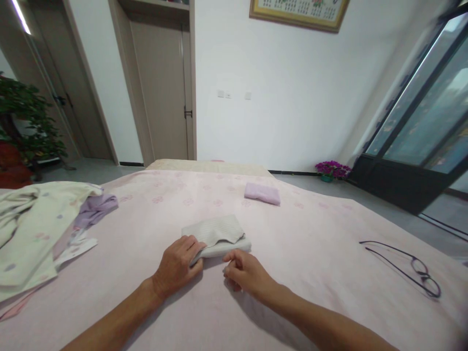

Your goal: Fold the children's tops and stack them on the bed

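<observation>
Pale grey, ribbed fabric lies folded into a small oblong bundle [215, 231] on the near middle of a pink cover, its upper layer rising in a wavy edge above a thicker roll on the near side. The person's left hand [179, 261] grips the near left corner, fingers laid over the top and thumb along the near edge, narrowly closed on the cloth. The right hand [246, 273] sits at the near right edge with fingers loosely curled; whether they touch or pinch the fabric cannot be told. Faint flower prints dot the smooth pink cover [310, 239], which meets a beige panel [208, 167] at its far edge. A flat lilac rectangle of folded cloth [262, 193] rests farther off, slightly right of centre, while thin-framed eyeglasses [424, 276] lie with temples extended at right. Rumpled garments [40, 234], cream with printed motifs on top and purple and white beneath, are heaped at left. Beyond stand a white wall [278, 97] with a gold-framed picture [298, 10], a taupe door [159, 87], a leafy plant [27, 117] at far left and magenta flowers [332, 168] at far right, near a dark-framed glass panel [420, 126].
</observation>
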The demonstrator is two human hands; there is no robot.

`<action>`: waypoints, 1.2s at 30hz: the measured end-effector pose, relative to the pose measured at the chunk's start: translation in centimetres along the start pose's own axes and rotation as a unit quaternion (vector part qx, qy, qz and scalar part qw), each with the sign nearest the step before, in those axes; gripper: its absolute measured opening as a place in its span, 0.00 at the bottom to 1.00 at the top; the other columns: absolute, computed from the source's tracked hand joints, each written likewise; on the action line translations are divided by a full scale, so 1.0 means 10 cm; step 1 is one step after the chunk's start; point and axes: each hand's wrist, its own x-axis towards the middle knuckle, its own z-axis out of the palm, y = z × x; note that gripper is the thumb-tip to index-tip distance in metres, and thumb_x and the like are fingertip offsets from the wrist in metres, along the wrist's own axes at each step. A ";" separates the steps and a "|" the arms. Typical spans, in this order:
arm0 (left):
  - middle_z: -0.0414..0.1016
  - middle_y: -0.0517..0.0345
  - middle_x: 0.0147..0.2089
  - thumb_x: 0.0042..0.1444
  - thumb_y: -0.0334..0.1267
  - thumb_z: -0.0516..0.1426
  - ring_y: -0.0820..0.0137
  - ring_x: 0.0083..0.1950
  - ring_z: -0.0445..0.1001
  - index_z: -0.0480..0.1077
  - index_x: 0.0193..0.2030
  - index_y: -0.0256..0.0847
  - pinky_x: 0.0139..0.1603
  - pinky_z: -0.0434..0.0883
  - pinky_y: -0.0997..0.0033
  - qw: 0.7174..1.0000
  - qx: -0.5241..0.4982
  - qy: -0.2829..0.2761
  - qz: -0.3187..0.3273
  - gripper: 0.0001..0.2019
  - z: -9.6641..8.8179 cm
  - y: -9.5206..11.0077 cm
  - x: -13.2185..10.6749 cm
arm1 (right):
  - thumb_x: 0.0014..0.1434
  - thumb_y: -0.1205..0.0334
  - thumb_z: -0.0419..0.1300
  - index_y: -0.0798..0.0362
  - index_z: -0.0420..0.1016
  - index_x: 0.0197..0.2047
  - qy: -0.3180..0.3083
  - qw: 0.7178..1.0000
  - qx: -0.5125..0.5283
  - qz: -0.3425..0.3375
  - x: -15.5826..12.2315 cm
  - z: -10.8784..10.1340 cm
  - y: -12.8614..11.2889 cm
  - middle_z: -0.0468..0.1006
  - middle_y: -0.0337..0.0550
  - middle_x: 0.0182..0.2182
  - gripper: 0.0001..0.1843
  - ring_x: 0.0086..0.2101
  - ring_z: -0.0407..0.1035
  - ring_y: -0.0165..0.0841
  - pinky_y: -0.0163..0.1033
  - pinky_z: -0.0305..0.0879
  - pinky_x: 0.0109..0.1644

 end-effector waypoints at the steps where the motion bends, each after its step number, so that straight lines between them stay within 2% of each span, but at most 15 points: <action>1: 0.73 0.51 0.38 0.55 0.29 0.56 0.61 0.40 0.71 0.73 0.46 0.39 0.42 0.72 0.60 1.000 -0.001 0.001 0.004 0.12 0.00 0.01 0.00 | 0.61 0.64 0.55 0.52 0.68 0.48 0.046 0.995 -0.062 -0.061 -0.03 -0.01 0.00 0.78 0.44 0.37 0.11 0.37 0.74 0.36 0.44 0.71 0.42; 3: 0.74 0.51 0.38 0.55 0.30 0.56 0.61 0.40 0.72 0.73 0.46 0.39 0.42 0.72 0.60 1.000 -0.003 0.003 0.012 0.12 -0.01 0.02 0.01 | 0.57 0.68 0.60 0.51 0.68 0.55 0.111 0.956 -0.194 -0.192 -0.06 -0.05 -0.02 0.76 0.49 0.49 0.21 0.50 0.69 0.40 0.50 0.65 0.57; 5: 0.74 0.51 0.38 0.55 0.30 0.56 0.61 0.40 0.72 0.73 0.46 0.39 0.42 0.72 0.60 1.000 -0.004 0.010 0.019 0.12 -0.03 0.05 0.02 | 0.54 0.66 0.65 0.51 0.59 0.65 0.126 0.907 -0.299 -0.268 -0.01 -0.09 -0.06 0.66 0.53 0.62 0.37 0.62 0.57 0.45 0.55 0.53 0.66; 7: 0.75 0.52 0.37 0.55 0.30 0.56 0.62 0.39 0.73 0.73 0.46 0.40 0.41 0.73 0.60 0.999 -0.008 0.029 0.025 0.12 -0.06 0.08 0.03 | 0.50 0.62 0.71 0.51 0.51 0.71 0.110 0.874 -0.374 -0.289 0.11 -0.11 -0.11 0.56 0.55 0.68 0.50 0.67 0.46 0.50 0.58 0.44 0.70; 9: 0.75 0.52 0.37 0.54 0.30 0.57 0.63 0.38 0.73 0.73 0.46 0.40 0.41 0.73 0.60 0.998 -0.013 0.051 0.031 0.12 -0.11 0.13 0.06 | 0.49 0.58 0.72 0.51 0.51 0.71 0.075 0.860 -0.415 -0.287 0.25 -0.11 -0.17 0.57 0.55 0.68 0.51 0.67 0.47 0.51 0.58 0.45 0.69; 12: 0.76 0.53 0.37 0.55 0.30 0.57 0.64 0.38 0.74 0.73 0.44 0.41 0.41 0.73 0.61 0.997 -0.021 0.062 0.031 0.11 -0.24 0.19 0.11 | 0.61 0.56 0.64 0.49 0.65 0.62 0.001 0.871 -0.420 -0.253 0.39 -0.13 -0.29 0.75 0.49 0.55 0.28 0.55 0.67 0.42 0.47 0.60 0.58; 15: 0.77 0.54 0.37 0.57 0.32 0.56 0.64 0.39 0.74 0.73 0.44 0.43 0.42 0.72 0.63 0.995 -0.056 0.078 0.014 0.09 -0.41 0.20 0.15 | 0.66 0.56 0.56 0.47 0.74 0.50 -0.025 0.892 -0.389 -0.228 0.41 -0.25 -0.46 0.80 0.42 0.43 0.12 0.43 0.73 0.36 0.38 0.63 0.47; 19: 0.74 0.50 0.47 0.64 0.37 0.49 0.63 0.47 0.74 0.67 0.56 0.42 0.50 0.72 0.59 0.968 -0.151 0.182 -0.088 0.15 -0.55 0.05 0.21 | 0.63 0.59 0.59 0.47 0.77 0.44 0.007 0.931 -0.286 -0.225 0.45 -0.58 -0.60 0.81 0.37 0.40 0.08 0.40 0.73 0.33 0.34 0.62 0.42; 22: 0.72 0.51 0.50 0.67 0.41 0.47 0.64 0.49 0.73 0.64 0.60 0.40 0.53 0.71 0.59 0.931 -0.177 0.236 -0.213 0.18 -0.49 -0.16 0.22 | 0.61 0.58 0.59 0.51 0.77 0.40 0.052 0.963 -0.186 -0.186 0.64 -0.96 -0.53 0.81 0.37 0.36 0.08 0.36 0.73 0.33 0.34 0.62 0.39; 24: 0.73 0.52 0.51 0.66 0.43 0.49 0.64 0.49 0.74 0.64 0.59 0.41 0.52 0.71 0.60 0.930 -0.151 0.209 -0.263 0.18 -0.35 -0.31 0.18 | 0.62 0.55 0.57 0.53 0.77 0.43 0.069 0.976 -0.137 -0.156 0.81 -1.27 -0.43 0.81 0.39 0.37 0.13 0.36 0.73 0.35 0.34 0.63 0.37; 26: 0.73 0.52 0.51 0.65 0.42 0.51 0.63 0.49 0.74 0.66 0.57 0.42 0.52 0.71 0.59 0.944 -0.108 0.149 -0.272 0.16 -0.18 -0.43 0.10 | 0.61 0.55 0.56 0.53 0.77 0.45 0.126 0.972 -0.163 -0.109 0.98 -1.60 -0.33 0.81 0.39 0.35 0.15 0.35 0.73 0.35 0.34 0.62 0.37; 28: 0.75 0.53 0.51 0.64 0.39 0.51 0.62 0.50 0.75 0.69 0.54 0.44 0.53 0.71 0.57 0.961 -0.073 0.094 -0.248 0.14 -0.03 -0.50 0.02 | 0.61 0.55 0.57 0.51 0.78 0.46 0.216 0.936 -0.269 -0.065 1.13 -1.93 -0.26 0.81 0.40 0.37 0.15 0.37 0.72 0.37 0.35 0.61 0.38; 32: 0.77 0.55 0.48 0.63 0.36 0.51 0.61 0.50 0.75 0.72 0.49 0.45 0.52 0.71 0.56 0.981 -0.048 0.028 -0.186 0.11 0.15 -0.54 -0.05 | 0.66 0.54 0.53 0.45 0.75 0.53 0.387 0.808 -0.444 -0.001 1.39 -2.50 -0.20 0.79 0.45 0.45 0.17 0.41 0.70 0.39 0.38 0.57 0.40; 34: 0.78 0.54 0.48 0.63 0.35 0.51 0.61 0.50 0.75 0.73 0.47 0.45 0.52 0.71 0.57 0.984 -0.048 0.005 -0.174 0.11 0.19 -0.54 -0.04 | 0.68 0.56 0.50 0.46 0.73 0.57 0.445 0.755 -0.481 -0.005 1.54 -2.68 -0.14 0.77 0.48 0.48 0.18 0.42 0.69 0.39 0.39 0.56 0.42; 36: 0.78 0.55 0.47 0.62 0.34 0.52 0.62 0.49 0.76 0.73 0.46 0.46 0.51 0.72 0.58 0.984 -0.051 -0.019 -0.168 0.10 0.21 -0.54 -0.02 | 0.69 0.59 0.48 0.48 0.70 0.59 0.472 0.723 -0.505 -0.019 1.69 -2.76 0.00 0.75 0.51 0.50 0.19 0.44 0.68 0.41 0.41 0.55 0.45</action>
